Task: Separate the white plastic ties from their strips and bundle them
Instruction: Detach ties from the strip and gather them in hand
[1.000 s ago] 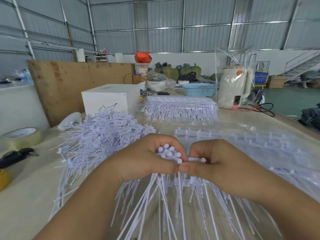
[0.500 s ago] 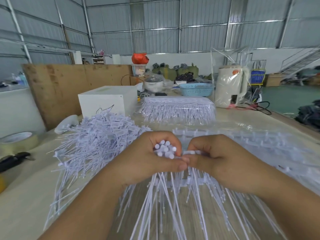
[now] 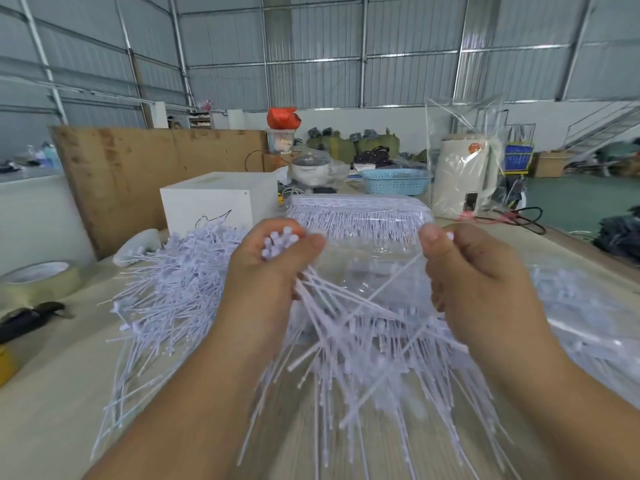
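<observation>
My left hand (image 3: 266, 268) grips a bunch of white plastic ties (image 3: 277, 242) by their round heads, and their thin tails fan down and to the right. My right hand (image 3: 464, 268) pinches a single white tie (image 3: 398, 275) near its head, raised and held apart from the bunch. Beneath both hands lie strips of ties (image 3: 374, 344) still joined in rows. A loose heap of white ties (image 3: 176, 282) spreads on the table to the left.
A wrapped pack of tie strips (image 3: 360, 213) lies behind my hands, with clear plastic bags (image 3: 588, 306) to the right. A white box (image 3: 207, 199), tape roll (image 3: 38, 278), black tool (image 3: 27, 318), blue basket (image 3: 394, 181) and white appliance (image 3: 460, 174) stand around the table.
My hands have lifted and drawn apart. The right hand has pulled one tie away from the strip, and the left hand has risen with its bunch.
</observation>
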A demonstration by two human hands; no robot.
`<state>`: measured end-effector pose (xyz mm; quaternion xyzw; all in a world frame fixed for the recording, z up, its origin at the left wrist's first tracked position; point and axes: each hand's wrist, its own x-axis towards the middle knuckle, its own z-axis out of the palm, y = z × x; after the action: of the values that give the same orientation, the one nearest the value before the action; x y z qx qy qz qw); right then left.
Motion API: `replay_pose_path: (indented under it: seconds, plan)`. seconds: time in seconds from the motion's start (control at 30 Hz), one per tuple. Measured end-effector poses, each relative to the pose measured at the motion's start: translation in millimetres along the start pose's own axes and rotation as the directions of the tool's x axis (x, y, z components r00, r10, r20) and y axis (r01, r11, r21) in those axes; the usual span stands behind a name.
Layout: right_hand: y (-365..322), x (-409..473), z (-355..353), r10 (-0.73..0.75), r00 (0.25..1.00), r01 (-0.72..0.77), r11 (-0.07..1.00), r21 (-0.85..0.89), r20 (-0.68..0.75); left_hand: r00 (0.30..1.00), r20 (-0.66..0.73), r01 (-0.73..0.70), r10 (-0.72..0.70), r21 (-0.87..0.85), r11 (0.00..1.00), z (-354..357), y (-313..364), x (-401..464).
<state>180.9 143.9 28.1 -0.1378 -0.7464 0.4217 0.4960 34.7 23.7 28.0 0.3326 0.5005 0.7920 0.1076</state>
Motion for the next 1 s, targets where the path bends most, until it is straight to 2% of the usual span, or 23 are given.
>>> replay_pose_path:
  seconds: [0.03,0.1,0.2,0.37,0.5,0.57,0.6,0.77,0.83,0.9,1.0]
  plan:
    - [0,1,-3,0.011,0.999,-0.011,1.000,0.011,0.041,0.999,0.038,0.031,-0.031,0.003,1.000,-4,1,3]
    - [0,0,-2,0.023,0.975,-0.039,0.997,0.069,0.222,0.983,0.175,0.042,-0.053,0.064,0.997,-6,-1,2]
    - [3,-6,4,0.026,0.868,-0.081,0.993,0.091,0.495,0.900,0.433,-0.013,-0.046,0.131,0.991,0,-4,-7]
    - [3,-5,-1,-0.003,0.819,-0.030,0.998,0.048,0.573,0.789,0.607,0.009,-0.096,0.145,0.989,-2,-2,-10]
    - [3,-4,-3,0.022,0.765,-0.061,0.997,0.038,0.644,0.646,0.739,0.077,-0.194,0.189,0.979,-7,2,-10]
    - [4,-4,-2,0.031,0.753,-0.046,0.999,0.006,0.658,0.560,0.793,0.114,-0.240,0.213,0.970,-10,4,-9]
    - [4,-5,-1,0.041,0.754,-0.039,0.999,-0.017,0.655,0.539,0.804,0.126,-0.252,0.219,0.968,-11,5,-8]
    - [7,-3,2,0.137,0.790,-0.045,0.985,-0.167,0.598,0.575,0.774,0.113,-0.266,0.246,0.963,-16,5,-4]
    - [7,-4,3,0.158,0.775,-0.046,0.980,-0.195,0.612,0.578,0.768,0.102,-0.277,0.269,0.958,-17,3,-4]
    - [8,-5,4,0.153,0.740,-0.058,0.985,-0.164,0.655,0.589,0.752,0.098,-0.294,0.294,0.951,-17,2,-3]
    - [9,-3,2,0.132,0.739,-0.138,0.989,-0.043,0.661,0.665,0.697,0.062,-0.269,0.307,0.950,-17,-2,-2]
